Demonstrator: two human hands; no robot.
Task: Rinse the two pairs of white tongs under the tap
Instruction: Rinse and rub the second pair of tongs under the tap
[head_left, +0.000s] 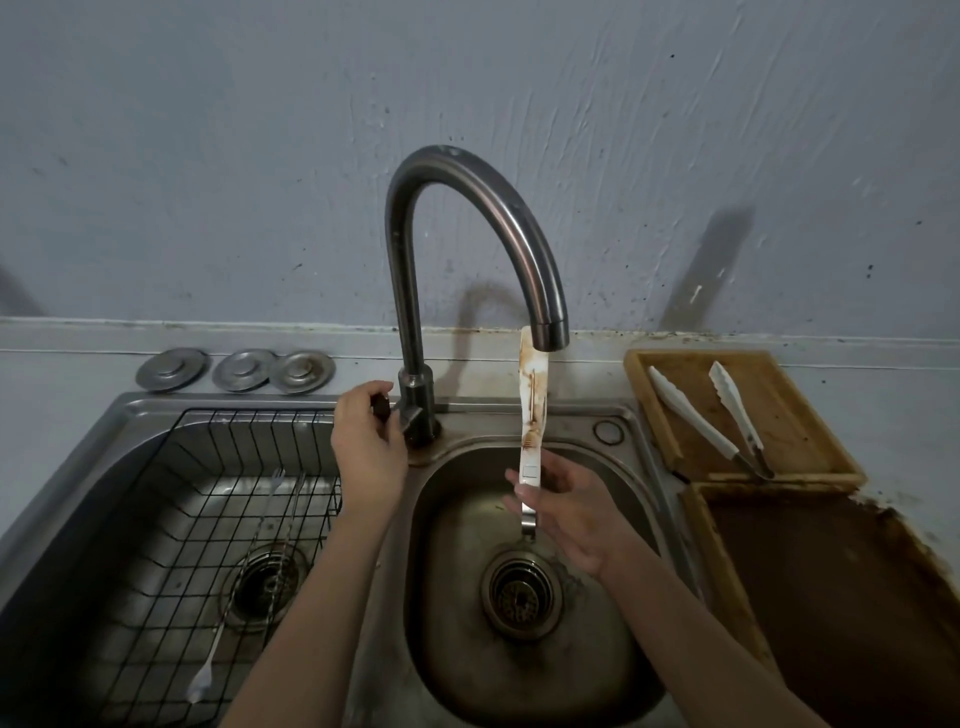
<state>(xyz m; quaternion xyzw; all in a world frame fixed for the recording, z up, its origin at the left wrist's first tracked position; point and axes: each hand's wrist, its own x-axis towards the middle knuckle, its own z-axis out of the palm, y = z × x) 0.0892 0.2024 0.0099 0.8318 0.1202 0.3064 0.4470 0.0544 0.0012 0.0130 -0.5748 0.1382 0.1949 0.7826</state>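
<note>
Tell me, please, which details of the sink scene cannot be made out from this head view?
- Tap lever: covered by the left hand beside the curved steel tap.
- Water flow: no stream discernible at the spout above the stained white tongs held by the right hand.
- Long thin utensils in the black wire basket: too dim to identify.
- Brown wooden tray: cut off at the right edge.

Head view, down onto sink (613, 415), close.
</note>
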